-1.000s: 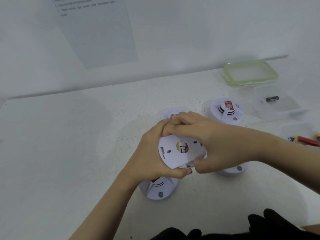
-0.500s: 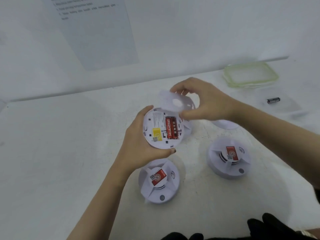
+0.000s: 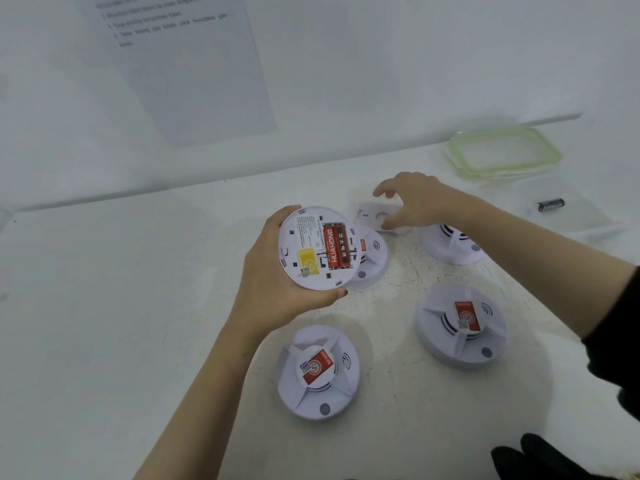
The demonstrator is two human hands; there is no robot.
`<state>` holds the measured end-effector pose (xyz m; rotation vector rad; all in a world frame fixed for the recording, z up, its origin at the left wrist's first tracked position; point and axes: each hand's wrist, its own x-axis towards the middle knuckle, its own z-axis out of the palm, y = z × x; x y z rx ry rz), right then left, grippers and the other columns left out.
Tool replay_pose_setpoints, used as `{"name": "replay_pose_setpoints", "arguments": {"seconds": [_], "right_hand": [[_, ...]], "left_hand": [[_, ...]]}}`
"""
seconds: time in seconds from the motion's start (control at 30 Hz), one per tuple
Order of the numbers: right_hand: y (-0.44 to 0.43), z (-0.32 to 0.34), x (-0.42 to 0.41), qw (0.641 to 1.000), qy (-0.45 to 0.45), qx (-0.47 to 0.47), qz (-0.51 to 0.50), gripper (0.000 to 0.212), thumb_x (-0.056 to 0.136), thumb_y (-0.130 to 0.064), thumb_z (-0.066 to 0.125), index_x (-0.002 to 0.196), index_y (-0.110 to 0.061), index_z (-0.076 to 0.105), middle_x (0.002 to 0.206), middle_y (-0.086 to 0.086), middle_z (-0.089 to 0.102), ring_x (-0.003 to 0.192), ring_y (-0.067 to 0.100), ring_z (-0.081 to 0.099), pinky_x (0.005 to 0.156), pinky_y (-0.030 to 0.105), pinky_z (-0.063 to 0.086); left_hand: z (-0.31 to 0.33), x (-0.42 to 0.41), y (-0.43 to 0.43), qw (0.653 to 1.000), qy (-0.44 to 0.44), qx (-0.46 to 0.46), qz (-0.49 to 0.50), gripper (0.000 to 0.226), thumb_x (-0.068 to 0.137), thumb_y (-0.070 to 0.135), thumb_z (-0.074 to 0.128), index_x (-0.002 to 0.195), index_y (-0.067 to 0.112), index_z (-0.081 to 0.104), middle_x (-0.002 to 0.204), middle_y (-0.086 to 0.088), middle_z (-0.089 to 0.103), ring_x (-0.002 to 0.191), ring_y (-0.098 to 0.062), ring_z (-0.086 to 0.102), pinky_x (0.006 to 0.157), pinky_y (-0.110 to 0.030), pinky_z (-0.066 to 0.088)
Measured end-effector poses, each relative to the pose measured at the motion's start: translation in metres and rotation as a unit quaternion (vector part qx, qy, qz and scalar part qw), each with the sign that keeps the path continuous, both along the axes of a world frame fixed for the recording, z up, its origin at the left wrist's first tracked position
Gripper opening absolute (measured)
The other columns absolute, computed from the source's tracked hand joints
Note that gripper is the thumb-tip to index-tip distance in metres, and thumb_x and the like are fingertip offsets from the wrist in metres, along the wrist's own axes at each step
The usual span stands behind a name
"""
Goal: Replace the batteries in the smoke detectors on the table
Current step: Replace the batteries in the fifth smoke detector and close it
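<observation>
My left hand (image 3: 273, 289) is raised above the worktop (image 3: 104, 306). Its fingers (image 3: 289, 213) are clasped round the rim of the open detector (image 3: 311, 251), which it holds tilted with its back towards the camera. Two red batteries (image 3: 336, 247) lie side by side in its bay, next to a yellow sticker (image 3: 308, 259).

My right hand (image 3: 415, 202) is stretched out farther back, arched over the back cover (image 3: 372, 216), which lies on the worktop. The thumb touches the cover's near edge and the fingertips curl down at its far edge, but I cannot tell whether they actually grip it.

Four more detectors sit face up on the worktop. The nearest detector (image 3: 318, 372) is below my left hand and the right detector (image 3: 462, 327) is beside it. The far detector (image 3: 450, 245) is partly under my right forearm, and the middle detector (image 3: 372, 254) is partly hidden behind the one I hold.

At the far right a green-rimmed lid (image 3: 504, 152) lies flat. Just in front of it, a clear tub (image 3: 588, 220) holds a single black battery (image 3: 550, 204).
</observation>
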<state>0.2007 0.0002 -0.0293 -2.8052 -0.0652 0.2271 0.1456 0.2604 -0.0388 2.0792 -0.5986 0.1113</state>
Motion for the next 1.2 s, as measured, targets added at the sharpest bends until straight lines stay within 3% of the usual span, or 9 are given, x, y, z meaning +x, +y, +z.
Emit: {"name": "replay_pose_setpoints", "arguments": {"seconds": [0.17,0.37,0.5,0.63,0.8,0.9,1.03,1.1,1.2], "right_hand": [[0.015,0.02,-0.035,0.967,-0.13,0.218,0.022,0.036,0.087,-0.023,0.063,0.121,-0.029,0.053,0.117,-0.005,0.051,0.103,0.014,0.055,0.082,0.02,0.041],[0.033,0.044,-0.087,0.934,-0.112,0.336,0.056,0.033,0.086,-0.015,0.065,0.115,-0.028,0.055,0.119,0.0,0.058,0.078,0.013,0.07,0.078,0.038,0.056],[0.025,0.045,-0.109,0.929,-0.127,0.341,0.062,0.031,0.086,-0.007,0.062,0.113,-0.02,0.055,0.111,-0.006,0.063,0.071,0.02,0.071,0.068,0.048,0.055],[0.012,0.041,-0.119,0.932,-0.148,0.329,0.042,0.031,0.086,-0.006,0.062,0.114,-0.019,0.056,0.113,0.0,0.063,0.068,0.017,0.071,0.068,0.042,0.056],[-0.006,0.04,-0.13,0.937,-0.173,0.302,0.024,0.03,0.084,-0.012,0.065,0.11,-0.021,0.053,0.112,0.002,0.062,0.067,0.012,0.068,0.064,0.024,0.055],[-0.02,0.039,-0.136,0.939,-0.19,0.288,0.015,0.028,0.084,-0.016,0.066,0.107,-0.019,0.052,0.106,-0.003,0.063,0.064,0.016,0.067,0.061,0.031,0.054],[-0.042,0.041,-0.144,0.939,-0.204,0.277,-0.001,0.026,0.082,-0.015,0.069,0.103,-0.015,0.054,0.092,-0.024,0.055,0.059,0.021,0.064,0.06,0.033,0.051],[-0.054,0.042,-0.147,0.938,-0.198,0.283,-0.007,0.026,0.081,-0.014,0.07,0.101,-0.017,0.054,0.093,-0.023,0.055,0.06,0.023,0.063,0.061,0.033,0.051],[-0.072,0.043,-0.15,0.942,-0.171,0.288,-0.013,0.026,0.082,-0.015,0.069,0.1,-0.021,0.052,0.096,-0.022,0.055,0.063,0.023,0.064,0.063,0.033,0.052]], "left_hand": [[0.004,0.0,-0.01,1.0,-0.013,0.0,-0.001,0.095,0.043,0.037,0.088,0.124,0.033,0.038,0.114,0.028,0.05,0.105,0.02,0.049,0.081,0.003,0.038],[0.011,-0.006,-0.029,0.999,-0.026,-0.022,0.003,0.092,0.044,0.035,0.089,0.122,0.038,0.038,0.111,0.031,0.051,0.103,0.019,0.051,0.078,0.001,0.04],[0.014,-0.011,-0.042,0.999,-0.043,-0.018,-0.003,0.096,0.046,0.035,0.09,0.126,0.03,0.038,0.114,0.029,0.049,0.105,0.02,0.049,0.08,0.002,0.039],[0.018,-0.017,-0.058,0.998,-0.055,-0.014,-0.015,0.097,0.045,0.035,0.09,0.126,0.029,0.037,0.114,0.029,0.049,0.105,0.02,0.048,0.081,0.002,0.038],[0.022,-0.028,-0.084,0.998,-0.064,-0.014,-0.027,0.095,0.046,0.035,0.088,0.127,0.029,0.038,0.116,0.026,0.049,0.105,0.017,0.05,0.083,0.0,0.039],[0.026,-0.035,-0.102,0.997,-0.063,-0.017,-0.034,0.093,0.047,0.036,0.088,0.125,0.031,0.038,0.115,0.024,0.051,0.105,0.014,0.051,0.083,-0.002,0.04],[0.029,-0.043,-0.126,0.997,-0.067,-0.018,-0.045,0.092,0.047,0.039,0.089,0.124,0.036,0.037,0.117,0.021,0.052,0.108,0.006,0.054,0.085,-0.005,0.042],[0.03,-0.047,-0.139,0.996,-0.077,-0.013,-0.05,0.09,0.047,0.047,0.084,0.123,0.042,0.035,0.118,0.021,0.051,0.109,0.003,0.054,0.088,-0.008,0.043],[0.028,-0.051,-0.155,0.994,-0.09,-0.008,-0.055,0.092,0.049,0.049,0.081,0.128,0.034,0.037,0.12,0.015,0.052,0.109,-0.002,0.055,0.09,-0.015,0.046]]}}
